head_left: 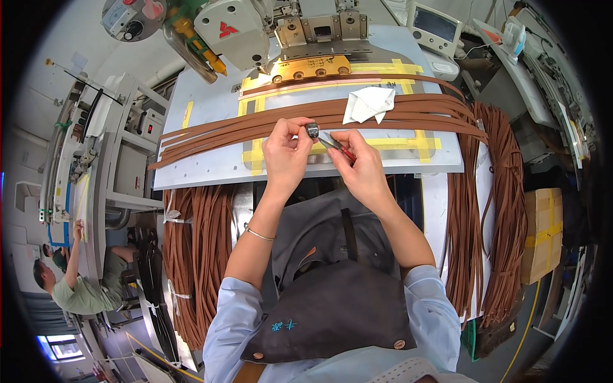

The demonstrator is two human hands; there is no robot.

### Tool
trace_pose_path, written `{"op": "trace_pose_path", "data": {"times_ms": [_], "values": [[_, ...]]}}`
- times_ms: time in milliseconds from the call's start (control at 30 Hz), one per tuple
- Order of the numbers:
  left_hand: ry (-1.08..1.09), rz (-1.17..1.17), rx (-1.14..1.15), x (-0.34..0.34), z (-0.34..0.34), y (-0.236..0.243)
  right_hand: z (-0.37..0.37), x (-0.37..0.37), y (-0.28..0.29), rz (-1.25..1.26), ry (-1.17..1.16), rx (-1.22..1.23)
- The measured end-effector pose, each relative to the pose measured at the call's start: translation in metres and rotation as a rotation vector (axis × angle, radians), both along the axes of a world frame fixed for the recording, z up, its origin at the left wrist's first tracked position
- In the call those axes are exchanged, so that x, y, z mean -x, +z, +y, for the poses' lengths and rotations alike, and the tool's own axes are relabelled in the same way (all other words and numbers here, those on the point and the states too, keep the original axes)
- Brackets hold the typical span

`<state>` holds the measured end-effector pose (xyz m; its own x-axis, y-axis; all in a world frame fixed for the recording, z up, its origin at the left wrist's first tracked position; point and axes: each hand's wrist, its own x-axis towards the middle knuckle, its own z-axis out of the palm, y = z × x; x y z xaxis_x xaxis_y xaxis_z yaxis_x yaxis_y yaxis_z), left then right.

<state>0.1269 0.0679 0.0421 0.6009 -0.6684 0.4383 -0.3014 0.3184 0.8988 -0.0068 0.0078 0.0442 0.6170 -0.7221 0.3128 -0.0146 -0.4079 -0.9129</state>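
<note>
My left hand pinches a small dark, shiny metal piece, too small to identify surely. My right hand grips a small red-handled metal tool, its tip touching or very close to that piece. Both hands are over a pale grey work plate marked with yellow tape. Several long brown strips run across the plate behind my hands, with a folded white cloth lying on them at the right. Above stands a sewing machine head near a yellow plate with holes.
Bundles of brown strips hang below the plate at left and right. A control screen, a small iron and a cardboard box are on the right. Another person works at a long machine on the left.
</note>
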Motion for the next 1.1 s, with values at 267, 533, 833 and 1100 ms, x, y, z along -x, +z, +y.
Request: {"op": "trace_pose_path", "data": {"times_ms": [267, 533, 833, 1100], "values": [[0.055, -0.271, -0.084, -0.001, 0.003, -0.001, 0.004, 0.002, 0.001, 0.016, -0.09, 0.179], [0.036, -0.214, -0.092, -0.002, 0.003, 0.001, 0.002, 0.003, 0.005, 0.03, -0.057, 0.119], [0.046, -0.279, -0.053, -0.003, 0.003, -0.007, 0.009, -0.002, -0.001, 0.021, -0.143, 0.253], [0.194, -0.568, 0.013, 0.002, 0.003, -0.002, -0.002, -0.005, -0.019, -0.172, 0.15, -0.449]]}}
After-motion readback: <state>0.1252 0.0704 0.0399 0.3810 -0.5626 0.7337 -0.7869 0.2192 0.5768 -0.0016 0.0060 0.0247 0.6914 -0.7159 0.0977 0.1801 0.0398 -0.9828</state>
